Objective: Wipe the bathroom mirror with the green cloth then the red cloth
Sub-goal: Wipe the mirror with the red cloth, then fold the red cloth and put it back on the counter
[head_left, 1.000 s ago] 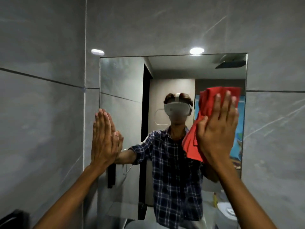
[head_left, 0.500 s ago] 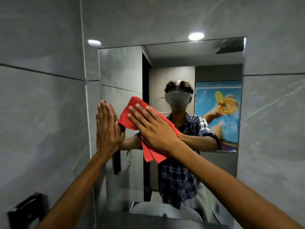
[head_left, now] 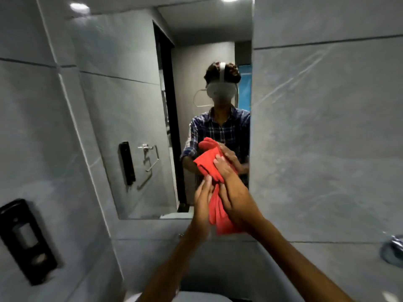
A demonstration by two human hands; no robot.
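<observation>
**Red cloth bunched between both hands at the mirror's lower edge**

At the lower right corner of the bathroom mirror (head_left: 122, 118), the red cloth (head_left: 216, 205) hangs crumpled between the two hands, its upper part in front of the glass and its tail over the grey tile below. The right hand (head_left: 234, 199) wraps over the cloth from the right, fingers closed on it. The left hand (head_left: 201, 205) presses against the cloth's left side, fingers lying along it. Both forearms rise from the bottom of the view and cover part of the mirror's lower edge. Left of the mirror, a black wall dispenser (head_left: 26, 238) is fixed to the side wall. A chrome fitting (head_left: 393, 250) shows at the right edge. A white basin rim (head_left: 196, 296) sits at the bottom.
</observation>
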